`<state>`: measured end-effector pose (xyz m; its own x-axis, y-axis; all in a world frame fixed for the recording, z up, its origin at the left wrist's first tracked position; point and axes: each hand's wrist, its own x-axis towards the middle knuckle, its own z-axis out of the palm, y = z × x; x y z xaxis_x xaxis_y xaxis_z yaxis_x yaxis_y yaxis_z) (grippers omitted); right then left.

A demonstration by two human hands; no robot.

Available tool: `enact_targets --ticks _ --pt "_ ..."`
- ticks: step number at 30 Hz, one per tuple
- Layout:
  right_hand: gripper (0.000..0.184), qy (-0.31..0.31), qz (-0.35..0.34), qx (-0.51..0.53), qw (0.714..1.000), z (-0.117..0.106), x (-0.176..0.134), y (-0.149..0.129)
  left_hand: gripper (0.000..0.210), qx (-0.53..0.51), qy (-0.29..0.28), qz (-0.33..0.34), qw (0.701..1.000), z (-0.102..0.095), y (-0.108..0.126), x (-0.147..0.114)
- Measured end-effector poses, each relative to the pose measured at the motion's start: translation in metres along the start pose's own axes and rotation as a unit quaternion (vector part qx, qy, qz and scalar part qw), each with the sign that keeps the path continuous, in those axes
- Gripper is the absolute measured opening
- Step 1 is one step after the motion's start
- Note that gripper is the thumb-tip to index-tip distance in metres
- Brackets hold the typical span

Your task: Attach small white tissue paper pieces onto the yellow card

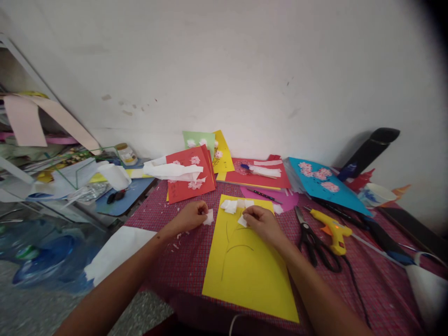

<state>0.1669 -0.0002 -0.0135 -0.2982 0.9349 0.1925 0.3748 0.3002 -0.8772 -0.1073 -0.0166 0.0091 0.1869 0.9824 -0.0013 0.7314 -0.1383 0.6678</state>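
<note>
A yellow sheet of paper point(257, 275) with thin drawn stem lines lies in front of me on the cloth. Over its upper part, my right hand point(262, 224) pinches a small white tissue piece point(242, 221). Several more white tissue pieces point(230, 206) rest along the sheet's top edge. Left of the sheet, my left hand point(192, 215) is closed on another small white tissue piece point(209, 217), its fingertips pressed together.
Black scissors point(313, 245) and a yellow glue gun point(331, 228) with a cord lie to the right. Behind are red cards point(191, 186), a blue card point(336, 186) and a pen point(264, 195). A white paper sheet point(121, 249) hangs at the table's left edge.
</note>
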Motion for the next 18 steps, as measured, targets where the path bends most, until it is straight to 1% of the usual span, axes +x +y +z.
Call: enact_targets --ticks 3,5,8,10,12,14,16,18 --pt "0.016 0.021 0.016 0.009 1.0 -0.002 0.002 0.0 0.01 -0.042 0.005 -0.03 0.999 -0.014 -0.007 0.001" --pt "0.016 0.035 0.034 0.016 0.999 -0.004 0.003 0.002 0.012 -0.043 0.007 -0.052 0.998 -0.024 -0.013 0.003" --pt "0.017 0.047 0.04 -0.029 0.998 -0.01 0.005 0.007 0.015 -0.001 0.0 -0.067 0.998 -0.035 -0.018 0.007" --pt "0.017 0.048 0.014 -0.097 0.994 -0.014 0.005 0.009 0.016 0.053 0.023 -0.057 0.997 -0.036 -0.017 0.008" --pt "0.017 0.041 -0.016 -0.163 0.986 -0.018 0.004 0.009 0.019 0.1 0.078 -0.026 0.992 -0.033 -0.01 0.008" --pt "0.018 0.022 -0.032 -0.206 0.978 -0.019 0.003 0.006 0.023 0.114 0.123 0.021 0.986 -0.023 0.001 0.005" --pt "0.019 -0.006 -0.039 -0.227 0.973 -0.018 0.0 0.002 0.023 0.1 0.129 0.055 0.985 -0.01 0.016 0.003" --pt "0.018 -0.026 -0.05 -0.244 0.968 -0.015 -0.003 -0.002 0.023 0.074 0.129 0.071 0.986 0.005 0.033 0.003"
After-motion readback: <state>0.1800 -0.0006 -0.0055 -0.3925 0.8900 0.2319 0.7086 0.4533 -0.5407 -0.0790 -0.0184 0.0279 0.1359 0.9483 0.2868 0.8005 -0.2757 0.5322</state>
